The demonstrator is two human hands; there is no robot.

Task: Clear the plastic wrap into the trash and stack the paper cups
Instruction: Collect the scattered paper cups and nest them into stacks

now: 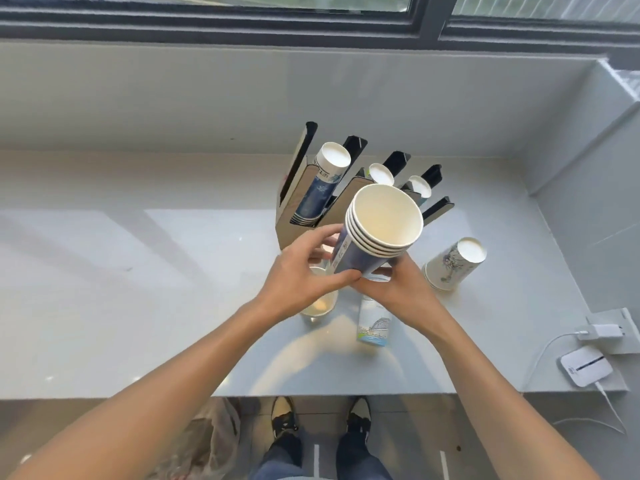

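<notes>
Both hands, left and right, grip the base of a nested blue-printed paper cup stack above the glossy white bench.

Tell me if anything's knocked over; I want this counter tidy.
Nothing is spilled. One white illustrated paper cup stack stands upside down on the grey counter, apart from the brown cardboard cup holder.

office pantry | cup dispenser rack, counter, window

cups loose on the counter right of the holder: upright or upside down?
Upside down. The nested cups rest on their rims, white base facing up, tilted slightly toward the wall.
</notes>
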